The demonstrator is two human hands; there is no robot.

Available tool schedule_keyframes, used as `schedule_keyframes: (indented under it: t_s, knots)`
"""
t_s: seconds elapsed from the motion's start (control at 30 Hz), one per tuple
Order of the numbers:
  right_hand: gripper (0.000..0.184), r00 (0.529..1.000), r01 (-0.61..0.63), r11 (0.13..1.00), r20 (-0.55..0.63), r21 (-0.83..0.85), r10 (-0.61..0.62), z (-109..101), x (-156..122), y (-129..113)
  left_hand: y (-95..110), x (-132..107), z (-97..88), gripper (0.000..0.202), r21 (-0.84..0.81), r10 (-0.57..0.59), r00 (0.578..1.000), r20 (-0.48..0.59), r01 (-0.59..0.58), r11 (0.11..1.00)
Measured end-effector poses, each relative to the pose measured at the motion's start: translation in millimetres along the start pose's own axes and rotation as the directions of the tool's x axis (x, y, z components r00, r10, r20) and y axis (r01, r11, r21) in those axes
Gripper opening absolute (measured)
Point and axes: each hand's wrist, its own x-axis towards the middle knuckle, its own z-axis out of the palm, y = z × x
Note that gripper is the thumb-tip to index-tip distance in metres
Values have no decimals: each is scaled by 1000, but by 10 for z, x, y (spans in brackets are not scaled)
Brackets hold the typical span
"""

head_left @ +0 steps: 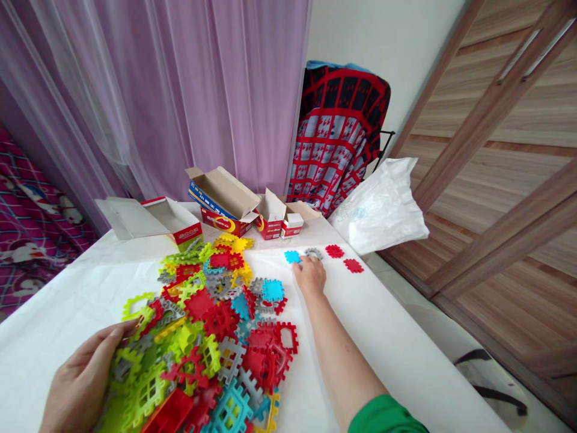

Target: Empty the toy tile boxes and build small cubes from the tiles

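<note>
A heap of interlocking plastic building tiles (pixel 223 319) in red, lime green, grey, yellow and blue spreads over the table. My left hand (pixel 83 373) is at the heap's left edge, its thumb and index finger pinched on a tile that they mostly cover. Past the heap, on the right, my right hand (pixel 311 276) is stretched forward, palm down. Its thumb and index finger meet at the corner of a flat blue tile (pixel 291 256). Just beyond its fingertips is a grey open tile (pixel 315 252), partly hidden. Two red tiles (pixel 334 251) lie farther right.
Open cardboard boxes (pixel 220 192) stand along the table's back edge, with a red and white box (pixel 175 222) at the left. A white plastic bag (pixel 383 207) sits at the right edge. Behind are a purple curtain (pixel 216 84) and a cloth-covered chair (pixel 338 126).
</note>
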Motion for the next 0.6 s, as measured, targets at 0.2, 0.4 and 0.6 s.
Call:
schedule_keyframes:
  t_s: [0.2,0.4,0.6]
  knots:
    - [33,1000,-2,1000,19,-11,2,19,27,10,115,-51,-21,44,-113,-177,981,77,185,976]
    - [43,1000,-17,1000,23,-1,17,-18,23,-34,199,-85,-21,45,-114,-180,978,110,192,975]
    - [52,998,-28,1000,57,-10,28,-44,38,-97,176,-66,-20,47,-121,-195,976,95,206,971]
